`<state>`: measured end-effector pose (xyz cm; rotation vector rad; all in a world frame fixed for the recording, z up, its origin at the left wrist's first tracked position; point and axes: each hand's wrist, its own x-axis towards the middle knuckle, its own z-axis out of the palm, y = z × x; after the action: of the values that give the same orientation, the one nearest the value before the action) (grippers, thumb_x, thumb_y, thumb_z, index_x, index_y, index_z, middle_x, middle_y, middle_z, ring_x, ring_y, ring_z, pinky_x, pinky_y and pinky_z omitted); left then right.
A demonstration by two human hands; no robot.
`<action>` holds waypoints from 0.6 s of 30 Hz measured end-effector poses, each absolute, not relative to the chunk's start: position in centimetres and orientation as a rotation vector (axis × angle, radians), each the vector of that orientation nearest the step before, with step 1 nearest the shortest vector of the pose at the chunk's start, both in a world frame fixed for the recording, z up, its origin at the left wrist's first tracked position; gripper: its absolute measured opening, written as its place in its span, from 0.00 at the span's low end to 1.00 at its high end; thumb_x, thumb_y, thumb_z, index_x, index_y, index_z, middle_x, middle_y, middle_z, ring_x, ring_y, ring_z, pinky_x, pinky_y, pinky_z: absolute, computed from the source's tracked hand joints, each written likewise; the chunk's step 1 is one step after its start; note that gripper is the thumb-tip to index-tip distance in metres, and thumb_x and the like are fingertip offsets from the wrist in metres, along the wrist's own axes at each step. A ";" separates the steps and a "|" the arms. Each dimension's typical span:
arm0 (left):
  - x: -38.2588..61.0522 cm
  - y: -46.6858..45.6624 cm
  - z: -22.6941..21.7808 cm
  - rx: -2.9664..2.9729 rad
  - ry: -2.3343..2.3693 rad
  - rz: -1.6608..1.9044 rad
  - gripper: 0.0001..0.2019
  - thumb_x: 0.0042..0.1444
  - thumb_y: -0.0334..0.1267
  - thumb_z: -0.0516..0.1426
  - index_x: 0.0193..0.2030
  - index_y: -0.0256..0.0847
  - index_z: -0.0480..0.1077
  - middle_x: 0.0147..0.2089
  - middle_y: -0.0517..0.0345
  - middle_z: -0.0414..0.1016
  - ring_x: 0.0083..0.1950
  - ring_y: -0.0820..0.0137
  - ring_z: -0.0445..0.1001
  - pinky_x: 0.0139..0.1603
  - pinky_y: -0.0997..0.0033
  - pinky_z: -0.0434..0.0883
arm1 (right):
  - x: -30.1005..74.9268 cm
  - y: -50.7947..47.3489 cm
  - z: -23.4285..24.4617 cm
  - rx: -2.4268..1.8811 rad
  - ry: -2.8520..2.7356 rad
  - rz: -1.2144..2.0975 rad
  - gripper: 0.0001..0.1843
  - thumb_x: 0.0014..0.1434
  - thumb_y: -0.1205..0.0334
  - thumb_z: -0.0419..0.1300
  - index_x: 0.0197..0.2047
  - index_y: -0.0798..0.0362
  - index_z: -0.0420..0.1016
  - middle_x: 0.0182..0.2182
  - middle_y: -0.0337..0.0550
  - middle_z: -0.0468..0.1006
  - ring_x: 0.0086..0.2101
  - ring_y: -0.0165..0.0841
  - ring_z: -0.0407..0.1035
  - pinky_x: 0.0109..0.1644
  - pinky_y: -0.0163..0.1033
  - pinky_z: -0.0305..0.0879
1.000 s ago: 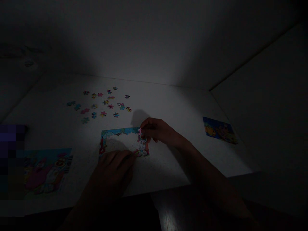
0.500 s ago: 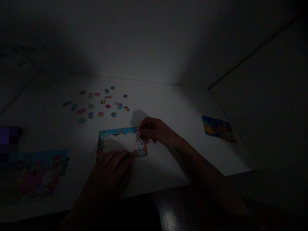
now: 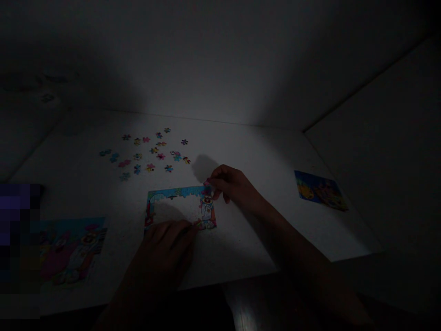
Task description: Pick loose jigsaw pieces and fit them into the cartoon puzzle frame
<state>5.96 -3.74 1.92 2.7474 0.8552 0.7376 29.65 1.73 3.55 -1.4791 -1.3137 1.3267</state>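
Note:
A partly built jigsaw puzzle lies on the white table, with a coloured border around a bare white middle. My right hand is shut on a small pink puzzle piece just above the puzzle's top right corner. My left hand lies over the puzzle's lower edge, with its fingertips near the bottom right. Dim light hides whether those fingers hold anything.
Several loose puzzle pieces are scattered beyond the puzzle. Printed picture cards lie to the left and right. A pixelated patch covers the far left. A dark wooden surface shows below the table's front edge.
The whole view has shifted slightly. My right hand still holds the pink piece at the puzzle's top right corner, and my left hand stays on the lower edge.

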 end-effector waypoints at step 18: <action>5.9 -4.1 0.8 2.840 0.987 0.830 0.14 0.63 0.34 0.50 0.53 0.41 0.70 0.46 0.54 0.75 0.45 0.66 0.71 0.45 0.65 0.68 | 31.7 3.1 1.4 -1.589 -1.655 0.796 0.10 0.62 0.55 0.57 0.43 0.48 0.75 0.39 0.45 0.77 0.39 0.36 0.72 0.42 0.42 0.68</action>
<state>5.92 -4.05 0.81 2.8404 0.9871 0.8297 31.74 3.06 1.36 -1.5890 -1.6549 0.7960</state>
